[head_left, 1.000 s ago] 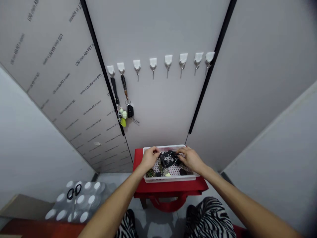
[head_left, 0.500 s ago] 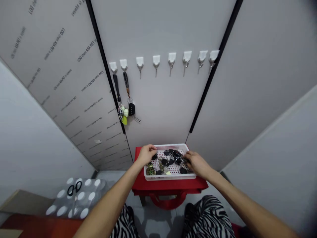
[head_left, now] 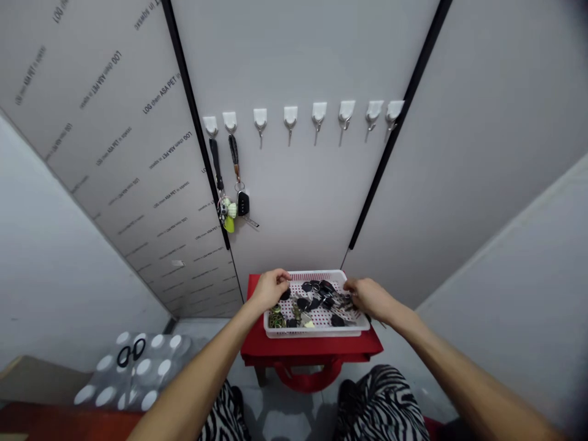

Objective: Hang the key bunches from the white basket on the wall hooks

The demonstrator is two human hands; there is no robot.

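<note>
A shallow white plastic basket (head_left: 316,334) holds a jumble of keys (head_left: 342,301), black round tags (head_left: 337,321) and a green-and-gold coiled piece (head_left: 276,320). My left hand (head_left: 269,290) reaches over the basket's left rim, fingertips drawn together beside a black tag (head_left: 285,294); what they pinch is too small to make out. At the right end, my right hand (head_left: 373,299) has its fingers curled down among the keys, partly hiding them. Two key sets hang on the wall: one with a black strap and a car key (head_left: 243,203), one with a yellow-green charm (head_left: 229,223).
A row of several white hooks (head_left: 290,115) is fixed to the grey panel. The basket stands on a red cloth-covered stool (head_left: 312,349) with a hanging red handle (head_left: 309,381). At lower left, black-handled scissors (head_left: 131,354) lie on wrapped white-capped bottles (head_left: 108,380).
My right hand has shifted slightly right along the basket's edge, and its fingers have moved over the keys. My left hand stays almost in place. The view has tilted a little.
</note>
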